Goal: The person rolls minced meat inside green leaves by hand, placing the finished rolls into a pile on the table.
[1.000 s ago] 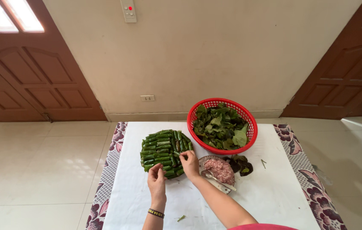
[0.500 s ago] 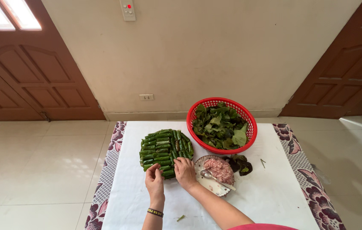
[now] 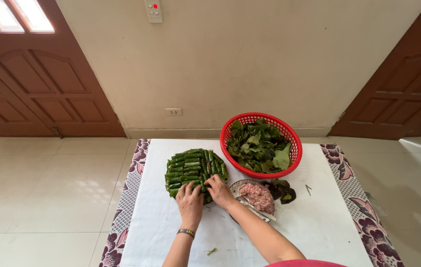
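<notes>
Pressing down together, the fingers (image 3: 196, 189) of the left hand (image 3: 189, 203) and right hand (image 3: 219, 191) rest curled on the near edge of a round tray of dark green rolled leaf wraps (image 3: 190, 167). Just right sits a bowl of pink minced meat (image 3: 256, 194), beyond it a red plastic basket of loose green leaves (image 3: 262, 144), all on the white-covered desk (image 3: 314, 222).

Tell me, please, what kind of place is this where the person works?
Probably a room in a home, with food prepared on the floor. A white cloth lies over a patterned mat on pale floor tiles, with wooden doors on both sides. Both hands rest at a tray of green leaf rolls.
</notes>
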